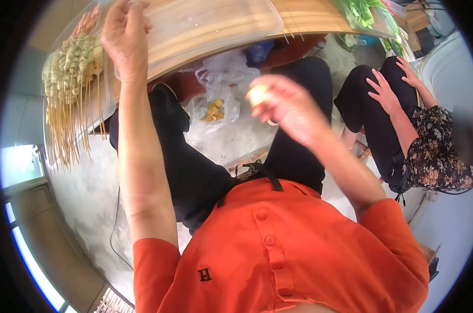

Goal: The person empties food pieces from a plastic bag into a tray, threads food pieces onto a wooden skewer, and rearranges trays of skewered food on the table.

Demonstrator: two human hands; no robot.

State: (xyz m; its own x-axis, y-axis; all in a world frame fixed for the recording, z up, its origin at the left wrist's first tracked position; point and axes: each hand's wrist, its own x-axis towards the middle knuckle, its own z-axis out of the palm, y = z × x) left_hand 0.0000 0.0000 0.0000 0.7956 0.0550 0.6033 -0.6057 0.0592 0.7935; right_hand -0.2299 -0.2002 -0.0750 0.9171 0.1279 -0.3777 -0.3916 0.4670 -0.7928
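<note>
We have open floor [220,148] before us, a bag [231,110], then the table's edge [320,26]. Our right hand [284,104] pinches a blurred, pale piece [258,96] in midair; well apart, our left hand [125,39] curls beside the skewers [72,70], its hold unclear.

To your right sits another person [403,121], wearing a floral top [438,154] on a dark ground and black trousers [366,99]. Up at the right end of the wooden surface [325,20] you have leafy greens [359,12] in a clear container. Under the surface, a dark blue bag [259,52] lies near something red [295,54], too hidden for you to make out. The floor [231,143] beneath you is pale and mottled. On your left a thin dark cord [113,229] curves across it, with a brown panel [54,224] and a bright strip [33,268] of light beyond.
</note>
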